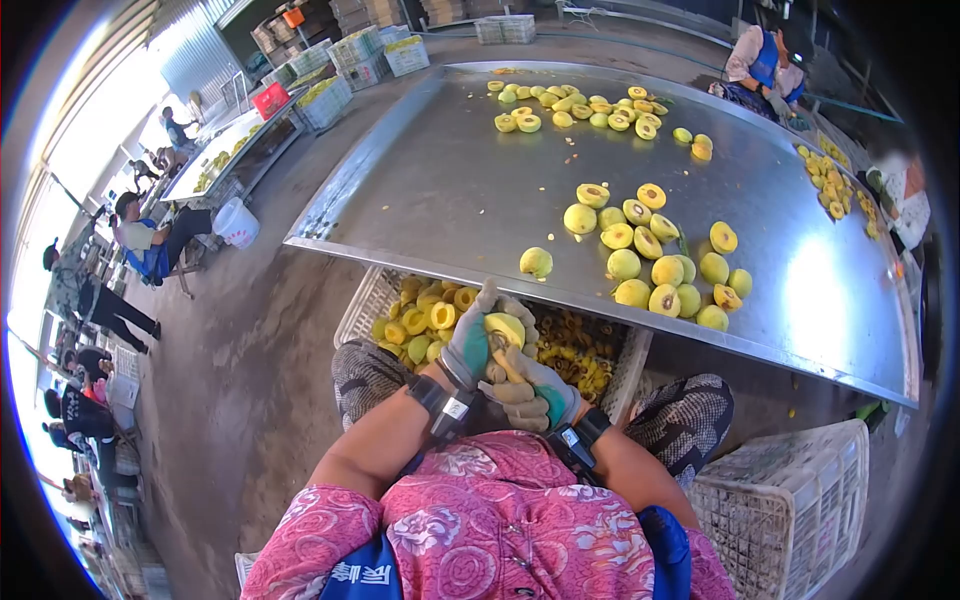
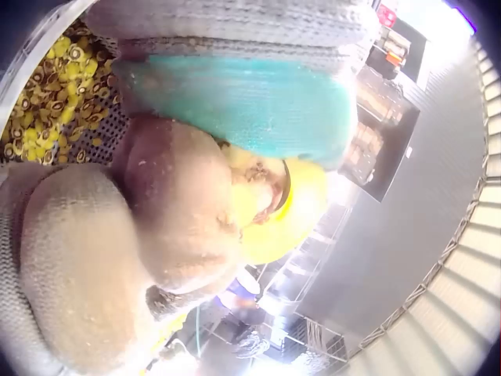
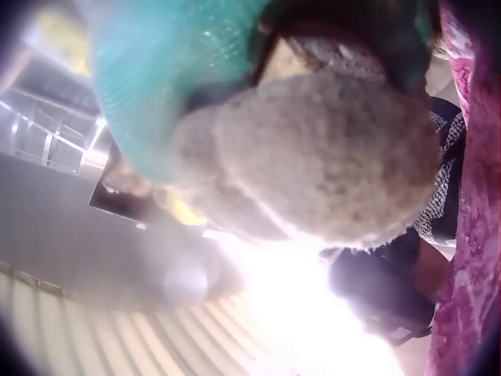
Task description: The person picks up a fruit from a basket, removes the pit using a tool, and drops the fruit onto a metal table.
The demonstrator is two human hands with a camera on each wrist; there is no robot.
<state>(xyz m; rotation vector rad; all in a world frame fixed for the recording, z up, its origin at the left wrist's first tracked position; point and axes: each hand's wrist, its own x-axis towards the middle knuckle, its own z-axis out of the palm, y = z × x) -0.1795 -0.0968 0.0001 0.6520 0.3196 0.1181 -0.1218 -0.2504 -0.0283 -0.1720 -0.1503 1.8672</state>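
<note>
In the head view a yellow-green fruit half point(image 1: 505, 328) is gripped by the gloved left hand point(image 1: 472, 338), just past the table's near edge. The gloved right hand point(image 1: 532, 388) is against it from below, its fingers curled round a thin tan tool point(image 1: 505, 364) whose tip meets the fruit. From the left wrist view, the fruit's cut face point(image 2: 270, 196) shows a brown hollow between gloved fingers. The right wrist view shows the right hand's glove point(image 3: 313, 157) close up, with part of the tool's handle point(image 3: 283, 64) behind the fingers.
Below the hands, a white crate point(image 1: 360, 308) holds yellow fruit halves point(image 1: 425, 318) and brown-centred pieces point(image 1: 580, 350). More halves point(image 1: 640, 235) lie on the metal table point(image 1: 430, 190). Another crate point(image 1: 790, 500) stands at the right; people sit at tables beyond.
</note>
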